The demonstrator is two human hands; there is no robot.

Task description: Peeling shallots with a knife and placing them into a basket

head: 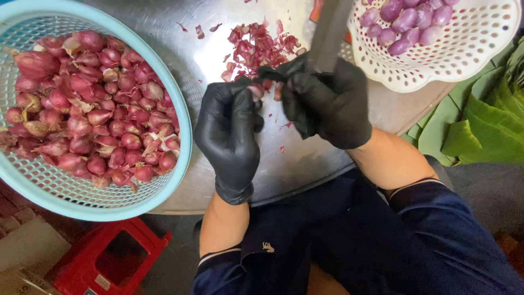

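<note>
While both black-gloved hands meet over the round steel bench [305,164], the left hand [229,136] has its fingers [243,90] curled in and pinching a small shallot [256,90] at the tips, only a pale sliver of it showing. Right up against it, the right hand [327,104] is closed tight around the handle of a knife [329,33], whose broad grey blade points away from the body, blurred, toward the far edge of the bench. Just beyond the hands lies a heap of red peelings [256,46], with a few stray flakes scattered nearer. Off to the left, a light blue basket [183,109] sits on the bench, piled with unpeeled red shallots [87,104]. Up at the right, a white perforated basket [464,54] holds peeled purple shallots [406,22]. Green leaves [486,125] lie at the right edge, and a red plastic stool [109,259] stands on the floor below.
</note>
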